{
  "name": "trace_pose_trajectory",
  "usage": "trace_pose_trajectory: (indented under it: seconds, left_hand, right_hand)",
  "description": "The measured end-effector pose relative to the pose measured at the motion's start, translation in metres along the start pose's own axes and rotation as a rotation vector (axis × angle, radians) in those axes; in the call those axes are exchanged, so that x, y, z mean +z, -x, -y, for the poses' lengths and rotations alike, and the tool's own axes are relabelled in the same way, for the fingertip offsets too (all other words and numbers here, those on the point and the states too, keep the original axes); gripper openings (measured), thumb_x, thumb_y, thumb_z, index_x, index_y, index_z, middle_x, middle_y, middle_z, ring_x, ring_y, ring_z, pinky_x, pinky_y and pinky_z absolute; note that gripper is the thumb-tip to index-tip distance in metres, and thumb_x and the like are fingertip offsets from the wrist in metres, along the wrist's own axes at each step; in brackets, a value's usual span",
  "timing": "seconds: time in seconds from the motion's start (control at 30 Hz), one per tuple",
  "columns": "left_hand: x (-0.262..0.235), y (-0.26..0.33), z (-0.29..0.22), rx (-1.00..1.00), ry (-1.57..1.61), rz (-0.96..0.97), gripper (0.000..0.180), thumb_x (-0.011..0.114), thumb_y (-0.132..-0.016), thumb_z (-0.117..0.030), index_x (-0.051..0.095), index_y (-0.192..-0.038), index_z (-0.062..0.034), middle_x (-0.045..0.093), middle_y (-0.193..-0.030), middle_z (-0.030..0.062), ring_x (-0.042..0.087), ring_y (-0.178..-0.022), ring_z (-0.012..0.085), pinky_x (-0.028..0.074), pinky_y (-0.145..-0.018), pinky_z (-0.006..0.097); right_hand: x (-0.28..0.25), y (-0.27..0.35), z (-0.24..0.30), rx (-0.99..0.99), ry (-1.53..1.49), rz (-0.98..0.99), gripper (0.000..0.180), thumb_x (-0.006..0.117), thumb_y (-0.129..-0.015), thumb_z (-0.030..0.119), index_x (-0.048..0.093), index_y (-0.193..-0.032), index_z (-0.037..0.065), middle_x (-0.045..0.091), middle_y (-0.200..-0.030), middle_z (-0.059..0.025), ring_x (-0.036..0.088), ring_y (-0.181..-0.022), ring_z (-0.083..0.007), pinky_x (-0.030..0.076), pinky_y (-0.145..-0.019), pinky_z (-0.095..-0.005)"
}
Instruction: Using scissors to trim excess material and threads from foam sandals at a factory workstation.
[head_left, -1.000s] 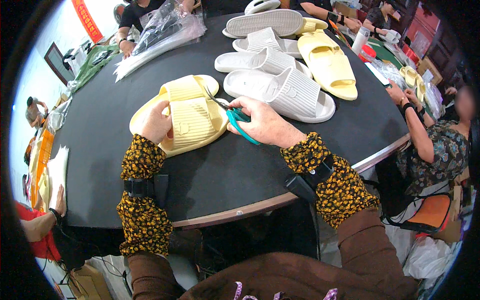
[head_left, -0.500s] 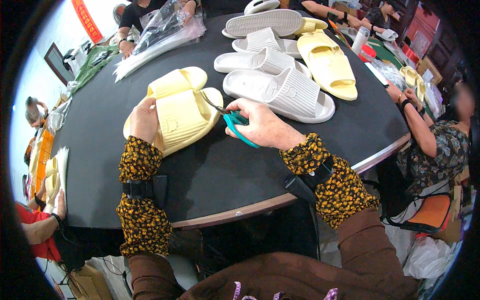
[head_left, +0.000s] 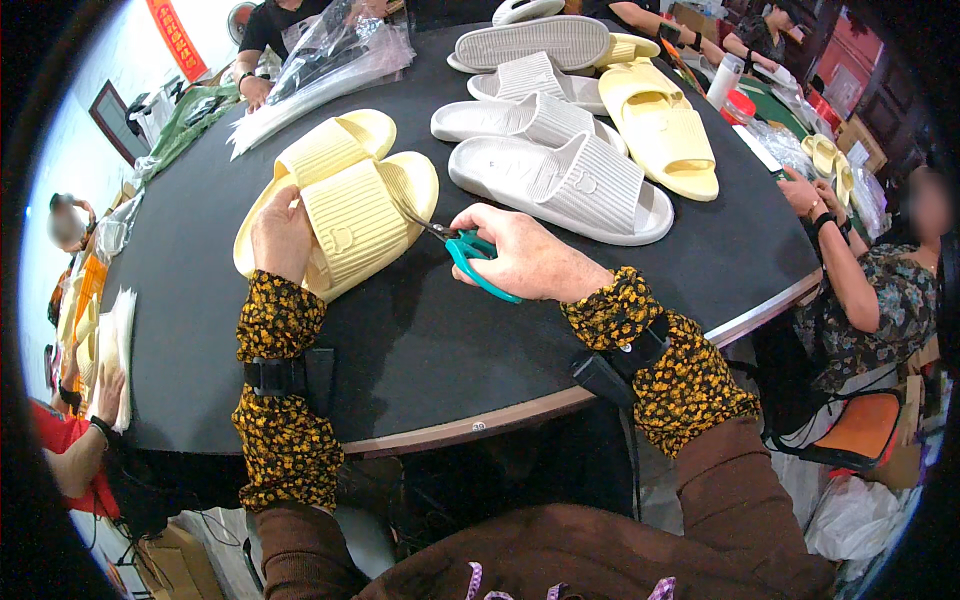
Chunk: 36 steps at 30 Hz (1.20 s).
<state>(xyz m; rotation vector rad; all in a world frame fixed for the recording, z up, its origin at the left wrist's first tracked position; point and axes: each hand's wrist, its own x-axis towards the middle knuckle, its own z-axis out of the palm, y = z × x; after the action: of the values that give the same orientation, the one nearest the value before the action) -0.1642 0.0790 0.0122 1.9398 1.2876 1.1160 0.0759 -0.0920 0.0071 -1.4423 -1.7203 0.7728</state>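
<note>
"How is the tabletop (head_left: 470, 345) surfaced?"
"It is finished matt and dark, bordered along the near edge by a smoother strip (head_left: 500, 419)."
"And the yellow slippers (head_left: 352, 218)?"
"They are moulded in matt, foam-like plastic, ribbed across the straps."
"The scissors (head_left: 461, 248)?"
"Metal blades are joined to smooth plastic handles."

A broad black table (head_left: 480, 350) with a pale edging strip carried a light-grey ribbed slide sandal (head_left: 600, 190). Beyond that sandal lay matching grey slides (head_left: 545, 118); just to its right, smooth yellow slides (head_left: 683, 135); beyond and to its left, fanned clear plastic bags (head_left: 345, 75). Left of it, a ribbed yellow pair (head_left: 360, 215) perhaps touched the tabletop.
</note>
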Motion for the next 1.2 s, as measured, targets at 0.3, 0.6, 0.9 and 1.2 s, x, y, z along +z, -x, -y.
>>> trace_pose_trajectory:
  seconds: [0.3,0.6,0.9,1.2]
  left_hand:
    - [-0.001,-0.004,0.014,0.111,-0.141,-0.037,0.021,0.054,-0.087,-0.020,0.061,-0.099,-0.0041,0.064,-0.066,0.0088,0.061,-0.061,0.0134,0.045,-0.059,0.028]
    - [0.001,0.005,-0.004,0.058,-0.181,-0.031,0.021,0.052,-0.088,-0.019,0.062,-0.099,-0.0043,0.064,-0.065,0.0085,0.061,-0.060,0.0138,0.045,-0.058,0.029]
    - [-0.003,-0.002,0.013,0.116,-0.083,-0.030,0.022,0.052,-0.087,-0.017,0.061,-0.102,-0.0050,0.064,-0.068,0.0094,0.062,-0.064,0.0157,0.046,-0.063,0.029]
    - [0.000,0.010,-0.009,0.138,-0.208,-0.076,0.023,0.052,-0.085,-0.014,0.061,-0.105,-0.0055,0.064,-0.069,0.0083,0.061,-0.064,0.0148,0.046,-0.064,0.029]
  right_hand:
    - [0.003,0.000,0.002,0.010,0.032,-0.008,0.041,0.068,-0.074,0.017,0.051,-0.107,-0.002,0.064,-0.086,-0.0130,0.061,-0.079,-0.0159,0.047,-0.072,-0.0296]
    - [0.006,-0.001,-0.005,-0.012,0.000,-0.040,0.036,0.066,-0.076,0.014,0.051,-0.104,-0.003,0.064,-0.080,-0.0099,0.059,-0.072,-0.0114,0.047,-0.067,-0.0268]
    - [0.007,-0.003,0.000,-0.028,-0.044,-0.062,0.034,0.064,-0.077,0.014,0.051,-0.103,-0.004,0.063,-0.075,-0.0077,0.055,-0.067,-0.0081,0.045,-0.063,-0.0261]
    - [0.007,-0.007,-0.006,-0.053,-0.164,-0.181,0.030,0.064,-0.077,0.009,0.052,-0.103,-0.003,0.061,-0.074,-0.0034,0.056,-0.068,-0.0066,0.046,-0.061,-0.0226]
